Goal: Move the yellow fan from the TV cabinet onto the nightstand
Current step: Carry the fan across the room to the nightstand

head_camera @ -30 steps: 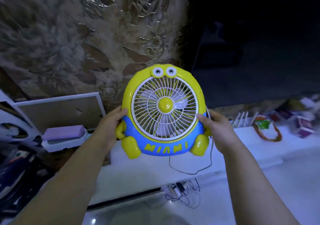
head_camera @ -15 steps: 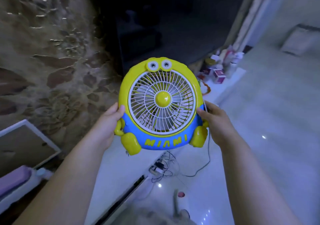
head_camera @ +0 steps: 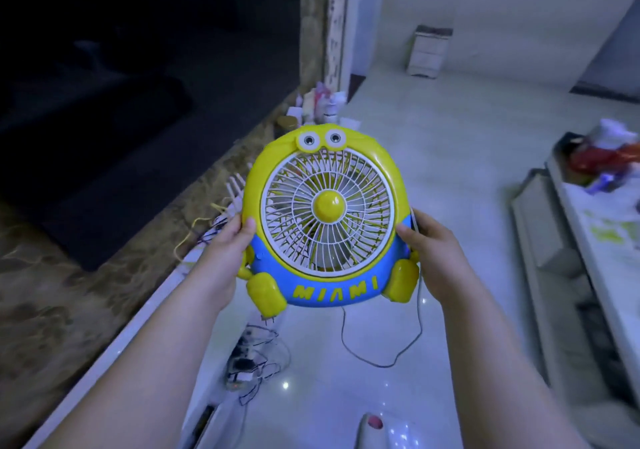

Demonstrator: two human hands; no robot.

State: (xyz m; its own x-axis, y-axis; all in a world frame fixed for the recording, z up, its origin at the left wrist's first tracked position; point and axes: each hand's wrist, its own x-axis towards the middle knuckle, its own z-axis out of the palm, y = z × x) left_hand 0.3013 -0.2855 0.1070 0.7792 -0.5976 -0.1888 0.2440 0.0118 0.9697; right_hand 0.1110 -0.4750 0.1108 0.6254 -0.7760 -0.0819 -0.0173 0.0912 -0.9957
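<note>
The yellow fan (head_camera: pixel 325 216), with a blue base marked MIAMI, a white grille and two googly eyes, is held upright in the air at the middle of the view. My left hand (head_camera: pixel 225 258) grips its left side and my right hand (head_camera: pixel 429 251) grips its right side. A thin cord (head_camera: pixel 381 351) hangs from the fan in a loop over the floor. The white TV cabinet (head_camera: pixel 145 317) runs along the left below the fan. A small white cabinet (head_camera: pixel 427 50), perhaps the nightstand, stands far off against the back wall.
A dark TV screen (head_camera: pixel 104 102) fills the upper left. A power strip with tangled wires (head_camera: pixel 249 358) lies on the glossy floor. Bottles and boxes (head_camera: pixel 322 102) crowd the cabinet's far end. A low table with clutter (head_camera: pixel 595 206) stands at the right.
The view has swung to the right, away from the stone wall toward the open room. The fan stays in both hands and is now clear of the cabinet, over the floor.
</note>
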